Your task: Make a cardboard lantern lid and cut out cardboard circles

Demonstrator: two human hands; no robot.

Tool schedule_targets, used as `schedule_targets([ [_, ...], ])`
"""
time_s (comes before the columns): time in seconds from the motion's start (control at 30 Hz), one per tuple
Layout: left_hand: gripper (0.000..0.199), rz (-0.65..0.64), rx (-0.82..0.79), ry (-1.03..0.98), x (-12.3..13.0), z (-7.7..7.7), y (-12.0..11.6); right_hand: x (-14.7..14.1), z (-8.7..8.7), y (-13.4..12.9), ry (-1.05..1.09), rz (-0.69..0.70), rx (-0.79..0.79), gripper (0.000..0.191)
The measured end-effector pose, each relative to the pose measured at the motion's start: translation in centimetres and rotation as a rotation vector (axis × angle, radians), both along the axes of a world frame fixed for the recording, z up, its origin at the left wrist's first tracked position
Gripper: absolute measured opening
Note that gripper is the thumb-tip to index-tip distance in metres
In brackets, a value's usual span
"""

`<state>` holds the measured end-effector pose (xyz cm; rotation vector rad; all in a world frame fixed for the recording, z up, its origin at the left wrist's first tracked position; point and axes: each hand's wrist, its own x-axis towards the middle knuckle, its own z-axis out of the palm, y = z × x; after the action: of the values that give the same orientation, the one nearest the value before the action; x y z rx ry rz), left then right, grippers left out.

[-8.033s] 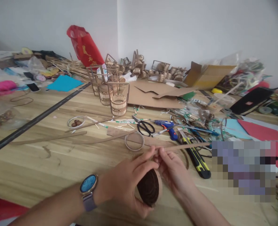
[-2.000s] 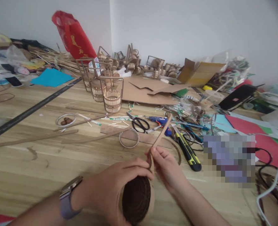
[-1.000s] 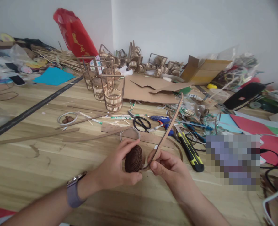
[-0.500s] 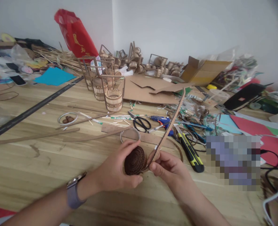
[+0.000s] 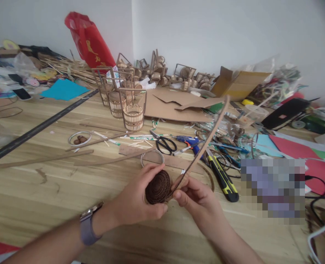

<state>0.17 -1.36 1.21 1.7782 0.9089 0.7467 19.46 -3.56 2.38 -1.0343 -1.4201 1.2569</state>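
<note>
A tightly wound coil of brown corrugated cardboard is gripped in my left hand, thumb below and fingers over its top. From the coil's right side runs the loose end of the cardboard strip, rising up and to the right. My right hand pinches this strip close to the coil, between thumb and fingers. Just behind the coil a round ring lies on a flat cardboard piece. Black-handled scissors, a blue glue gun and a yellow-black utility knife lie beyond my hands.
Small slatted buckets with tall handles stand behind, more piled by the wall. A large cardboard sheet lies at the back. Left are a long dark bar, loose cardboard strips and a ring around small brown balls. A blurred-out patch covers something right.
The strip's free end has swung to the right and upward, bending a little more. Both hands keep their hold on the coil and strip, almost in place.
</note>
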Motion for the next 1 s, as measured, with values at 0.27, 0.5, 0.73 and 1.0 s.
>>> schedule_targets([
  [0.27, 0.074, 0.07, -0.008, -0.07, 0.3, -0.7, -0.4, -0.2, -1.6, -0.4, -0.066, -0.073, 0.085, 0.034],
  [0.5, 0.067, 0.111, 0.062, -0.104, 0.6, -0.7, -0.6, -0.1, -2.9, -0.7, -0.198, -0.176, 0.276, 0.023],
  [0.73, 0.068, 0.169, 0.345, -0.017, 0.3, -0.7, -0.9, -1.0, -2.9, -0.8, -0.038, -0.281, 0.263, 0.028],
  [1.0, 0.069, 0.199, 0.689, 0.16, -0.2, -0.8, -0.4, -1.0, -2.1, -0.5, -0.098, -0.139, -0.018, 0.041],
])
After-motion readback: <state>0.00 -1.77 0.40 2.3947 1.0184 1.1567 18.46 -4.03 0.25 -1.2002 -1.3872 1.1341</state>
